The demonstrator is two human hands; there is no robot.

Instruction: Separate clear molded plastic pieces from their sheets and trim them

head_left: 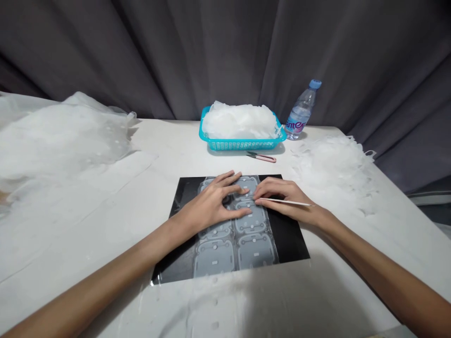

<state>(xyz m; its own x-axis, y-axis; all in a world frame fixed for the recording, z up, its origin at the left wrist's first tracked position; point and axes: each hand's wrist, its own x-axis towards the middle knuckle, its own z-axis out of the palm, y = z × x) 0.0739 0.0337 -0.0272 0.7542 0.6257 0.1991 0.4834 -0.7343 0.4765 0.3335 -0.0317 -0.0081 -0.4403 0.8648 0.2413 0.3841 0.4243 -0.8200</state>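
Note:
Pale translucent film pieces (214, 257) with rounded outlines lie in two columns on a black sheet (291, 241) at the middle of the table. My left hand (216, 199) rests on the film with its fingers spread, thumb and fingertips touching the upper pieces. To its right, my right hand (280, 192) pinches a thin white stick (292, 203) that looks like a swab or tweezer-like tool. The stick's tip end is hidden by my fingers, close to the right column of pieces.
A blue basket (243, 144) heaped with white film pieces (239, 121) stands at the back. Pink-handled thread snips (262, 157) lie before it. A water bottle (299, 112) is beside it. White piles sit left (66, 131) and right (338, 164).

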